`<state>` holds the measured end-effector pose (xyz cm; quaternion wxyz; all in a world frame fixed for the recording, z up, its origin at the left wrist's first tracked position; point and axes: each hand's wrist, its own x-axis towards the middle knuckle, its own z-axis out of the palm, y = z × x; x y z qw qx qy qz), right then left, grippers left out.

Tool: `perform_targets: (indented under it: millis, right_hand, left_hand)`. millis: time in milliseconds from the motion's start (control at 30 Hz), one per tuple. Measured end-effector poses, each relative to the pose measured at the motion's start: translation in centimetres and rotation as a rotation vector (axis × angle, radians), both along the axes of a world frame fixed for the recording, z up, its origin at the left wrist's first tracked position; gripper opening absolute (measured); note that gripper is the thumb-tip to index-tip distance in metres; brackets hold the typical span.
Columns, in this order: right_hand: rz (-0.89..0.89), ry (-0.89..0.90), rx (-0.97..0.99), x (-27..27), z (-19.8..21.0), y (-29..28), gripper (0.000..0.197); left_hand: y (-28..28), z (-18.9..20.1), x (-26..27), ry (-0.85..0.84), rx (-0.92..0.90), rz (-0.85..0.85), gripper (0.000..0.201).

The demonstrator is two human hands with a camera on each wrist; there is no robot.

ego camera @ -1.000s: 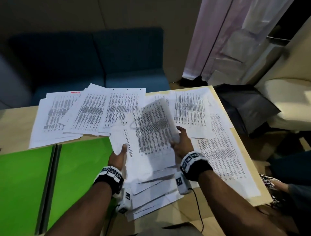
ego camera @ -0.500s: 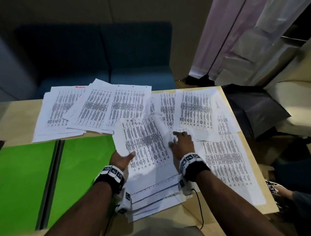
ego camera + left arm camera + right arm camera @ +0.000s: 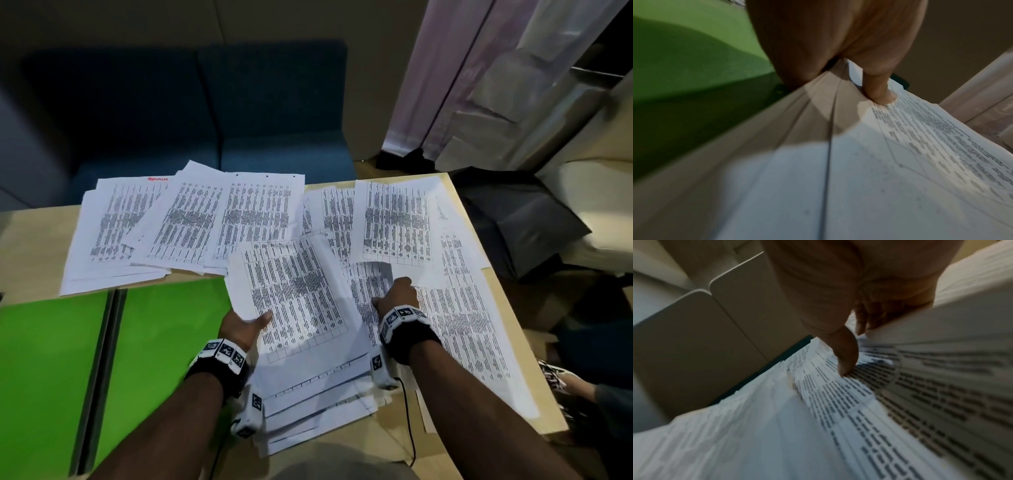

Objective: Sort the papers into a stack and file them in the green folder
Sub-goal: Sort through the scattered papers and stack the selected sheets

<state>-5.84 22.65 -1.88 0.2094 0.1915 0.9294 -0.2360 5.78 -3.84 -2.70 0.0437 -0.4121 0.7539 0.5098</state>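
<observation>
As compared with a second ago, when the sheet stood curled up between both hands: now laid flat on top of the gathered stack of white printed paper sheets (image 3: pixel 308 346), just right of the open bright green plastic folder (image 3: pixel 161 342).

Left hand (image 3: pixel 239 325): at the stack's folder-side edge, thumb pressed on the top sheet, fingers tucked beneath; grip closed on the stack, holding it steady.

Right hand (image 3: pixel 397 294): gone from the placed sheet to the next loose white printed sheet (image 3: pixel 368 284), just right of the stack; fingers curled, thumb and fingertips pinching its lifted corner, per the right wrist view.

Green folder: lying open and flat on the pale wooden desk (image 3: pixel 30 240), nothing filed in it; stack's left edge overlapping its right leaf.

Remaining loose white printed papers (image 3: pixel 191 219): spread behind the folder and behind and right of the stack, overlapping, some reaching the desk's far right edge.

Dark blue sofa (image 3: pixel 205 113): beyond the desk, behind the folder.

Judged stage: one more sheet gathered, next one being taken; stack fanned and unsquared; filing not begun.
</observation>
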Motion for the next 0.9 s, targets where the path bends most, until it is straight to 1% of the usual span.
perform_targets:
  millis: [67,100,167,200,233,300,367,400,467,500,533,600,633,700,767,800,867,900]
  right_hand:
    - [0.062,-0.018,-0.046,0.2,0.1,0.1,0.053]
    - [0.087,-0.024,-0.057,0.4,0.2,0.2,0.052]
    - [0.114,-0.039,-0.084,0.8,0.8,0.4,0.051]
    - [0.129,-0.043,-0.095,1.0,1.2,0.6,0.05]
    - [0.149,-0.037,-0.106,1.0,1.7,0.8,0.047]
    - [0.171,0.015,-0.116,0.8,3.0,1.4,0.042]
    - [0.139,0.109,-0.124,-0.4,4.3,2.1,0.038]
    - [0.115,0.155,-0.123,-1.3,4.8,2.5,0.038]
    - [0.071,0.241,-0.127,-3.3,5.9,3.4,0.038]
    - [0.034,0.267,-0.135,-4.4,6.4,3.9,0.037]
    - [-0.008,0.288,-0.153,-5.5,6.7,4.4,0.037]
    - [-0.097,0.335,-0.191,-7.5,6.9,5.6,0.038]
    - [-0.147,0.362,-0.206,-8.4,6.8,6.2,0.039]
    - [-0.233,0.408,-0.221,-9.9,6.5,7.0,0.046]
    - [-0.275,0.424,-0.221,-10.8,6.1,7.3,0.048]
    - [-0.279,0.422,-0.218,-11.2,5.8,7.3,0.045]
    - [-0.279,0.419,-0.22,-11.8,5.3,7.2,0.043]
    - [-0.273,0.414,-0.214,-12.2,5.0,7.1,0.044]
  left_hand:
    - [0.2,0.2,0.1,0.053,0.016,-0.007,0.102]
    - [0.3,0.8,0.1,0.074,0.02,-0.011,0.109]
    - [0.6,0.7,0.1,0.066,-0.007,0.001,0.148]
    - [0.5,0.2,0.1,0.062,-0.01,0.001,0.164]
    - [0.2,-0.8,0.2,0.039,-0.019,-0.002,0.169]
    - [-0.1,-1.8,0.4,0.017,-0.036,-0.021,0.162]
    - [0.1,-0.7,0.4,0.038,-0.021,-0.03,0.156]
    - [0.3,0.3,0.3,0.037,-0.007,-0.042,0.148]
    - [0.4,0.9,0.2,0.046,0.012,-0.034,0.117]
    - [0.2,0.6,0.1,0.055,0.014,-0.036,0.11]
    - [0.1,0.5,0.1,0.047,0.038,-0.025,0.114]
    - [0.1,0.0,0.0,0.021,0.079,0.004,0.136]
    - [0.0,0.0,-0.1,0.004,0.095,-0.009,0.139]
    - [0.0,0.3,-0.3,-0.005,0.116,-0.043,0.128]
    - [-0.1,0.1,-0.2,0.026,0.107,-0.04,0.135]
    - [-0.3,-0.3,-0.3,0.001,0.111,-0.022,0.129]
    - [-0.3,-0.3,-0.3,-0.07,0.109,0.041,0.094]
    - [-0.3,-0.3,-0.3,-0.108,0.096,0.046,0.085]
